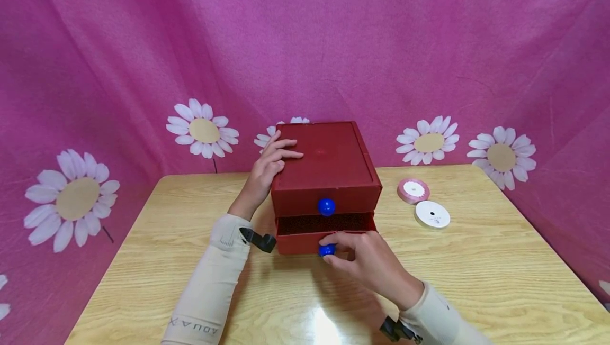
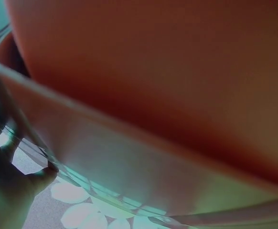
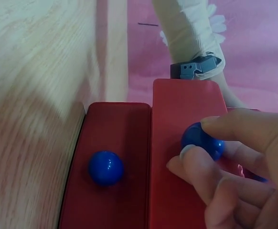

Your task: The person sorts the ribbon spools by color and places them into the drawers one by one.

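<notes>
A small red two-drawer box point(image 1: 324, 160) stands on the table, with a round blue knob on each drawer front. Its lower drawer point(image 1: 297, 244) is partly pulled out, showing a dark inside. My right hand point(image 1: 374, 263) pinches the lower blue knob point(image 1: 326, 250) between thumb and fingers. The upper blue knob point(image 1: 326, 207) is untouched. In the right wrist view, fingers grip one knob point(image 3: 196, 136) and the other knob point(image 3: 106, 168) is free. My left hand point(image 1: 267, 168) rests with spread, straight fingers on the box's top left edge. Red plastic point(image 2: 129, 129) fills most of the left wrist view.
To the right of the box lie a pink ribbon spool point(image 1: 413, 190) and a white spool point(image 1: 432, 214), side by side. The wooden table point(image 1: 476, 271) backs onto a magenta cloth point(image 1: 333, 43) printed with daisies.
</notes>
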`<action>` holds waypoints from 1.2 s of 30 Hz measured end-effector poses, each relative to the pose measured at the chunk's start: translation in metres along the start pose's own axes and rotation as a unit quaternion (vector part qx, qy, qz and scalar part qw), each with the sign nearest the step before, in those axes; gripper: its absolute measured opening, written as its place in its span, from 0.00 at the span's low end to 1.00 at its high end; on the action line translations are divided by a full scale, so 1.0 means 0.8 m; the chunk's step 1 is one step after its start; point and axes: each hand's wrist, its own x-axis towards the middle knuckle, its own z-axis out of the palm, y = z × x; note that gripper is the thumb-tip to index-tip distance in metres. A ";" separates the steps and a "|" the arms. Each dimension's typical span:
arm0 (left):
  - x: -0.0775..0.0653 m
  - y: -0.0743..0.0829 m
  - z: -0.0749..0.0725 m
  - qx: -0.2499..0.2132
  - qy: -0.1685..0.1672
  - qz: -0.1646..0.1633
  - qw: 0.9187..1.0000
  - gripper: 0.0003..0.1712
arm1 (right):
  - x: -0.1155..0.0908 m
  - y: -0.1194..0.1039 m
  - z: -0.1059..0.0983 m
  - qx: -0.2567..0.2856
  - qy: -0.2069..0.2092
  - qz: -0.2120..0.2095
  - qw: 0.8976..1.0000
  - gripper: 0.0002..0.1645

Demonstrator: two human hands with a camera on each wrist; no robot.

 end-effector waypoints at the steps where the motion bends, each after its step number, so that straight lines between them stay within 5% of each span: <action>1: 0.000 0.000 0.000 0.000 0.000 0.001 1.000 0.22 | -0.001 -0.001 0.000 0.003 -0.002 0.002 1.000 0.12; 36: 0.001 -0.003 0.001 0.002 0.005 0.000 1.000 0.22 | -0.029 -0.015 -0.002 0.016 -0.009 -0.004 1.000 0.14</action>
